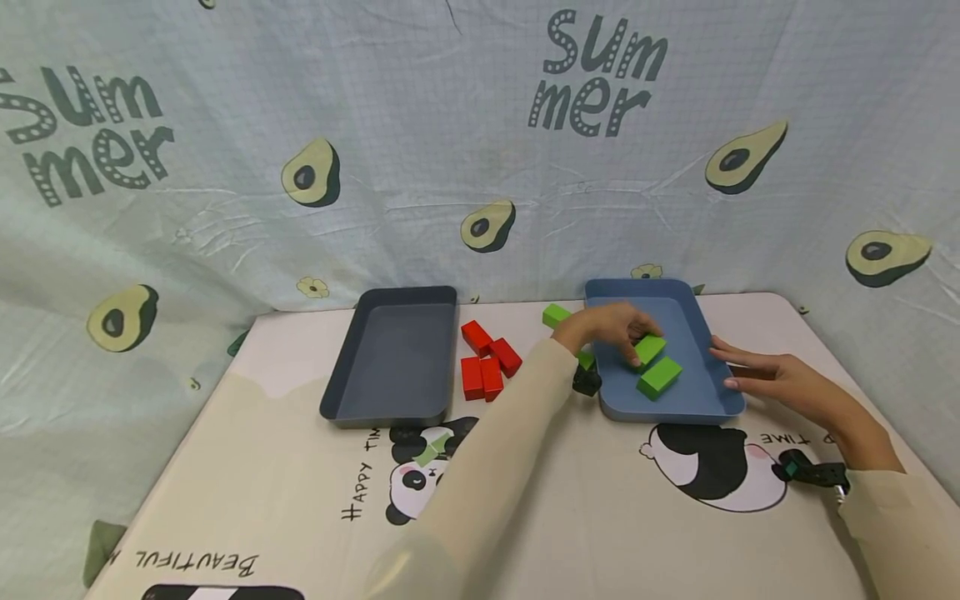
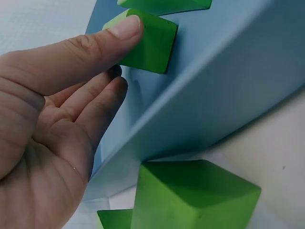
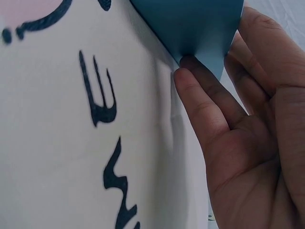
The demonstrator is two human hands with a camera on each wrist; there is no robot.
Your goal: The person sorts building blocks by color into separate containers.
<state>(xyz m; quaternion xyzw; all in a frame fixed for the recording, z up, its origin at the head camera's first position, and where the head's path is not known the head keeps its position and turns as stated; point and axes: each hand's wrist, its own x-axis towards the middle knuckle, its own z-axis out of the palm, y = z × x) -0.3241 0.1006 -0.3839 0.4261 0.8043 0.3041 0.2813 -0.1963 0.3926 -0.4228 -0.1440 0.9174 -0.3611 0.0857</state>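
My left hand [image 1: 613, 327] reaches over the left wall of a blue tray [image 1: 682, 312] and pinches a green block [image 1: 649, 350] inside it. In the left wrist view the thumb presses on that block [image 2: 155, 45], with the fingers behind it. A second green block [image 1: 660, 379] lies beside it on the tray floor. Outside the tray's left wall are more green blocks, one [image 1: 556, 315] toward the back and one [image 1: 586, 360] partly behind my left wrist. My right hand [image 1: 787, 383] touches the tray's right wall with its fingers extended.
A dark grey tray [image 1: 397, 358] stands on the left of the table [image 1: 285, 467]. Several red blocks, one of them a red block [image 1: 476, 337] at the back, lie between the two trays. A printed cloth [image 1: 405, 150] hangs behind the table.
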